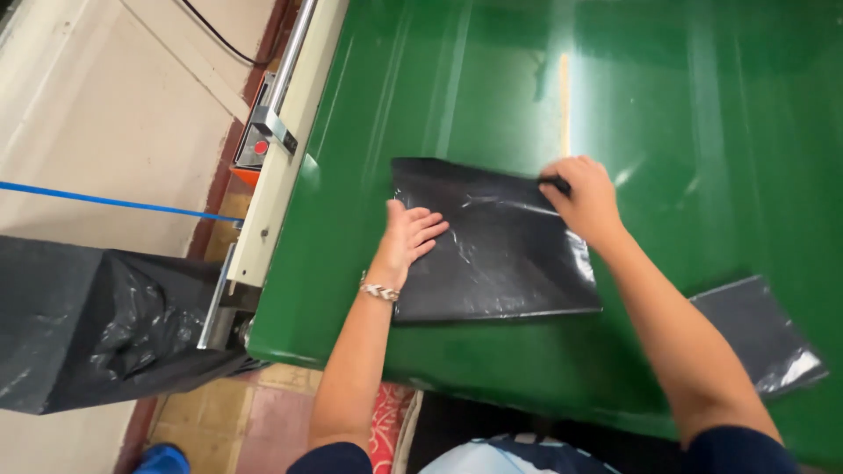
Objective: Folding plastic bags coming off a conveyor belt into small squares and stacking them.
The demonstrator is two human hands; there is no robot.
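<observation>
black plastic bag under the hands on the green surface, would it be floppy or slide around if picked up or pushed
The black plastic bag looks thin and creased, with shiny wrinkles, so it would probably droop rather than hold shape. Its gloss and the smooth green surface suggest it slides easily; the left hand lies flat on it while the right hand grips the top edge. Likely very light.

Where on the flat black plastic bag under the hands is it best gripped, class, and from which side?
Probably the black bag's upper right corner, from the right: it lies flat, and the right hand pinches there while the left hand presses it down.
</observation>
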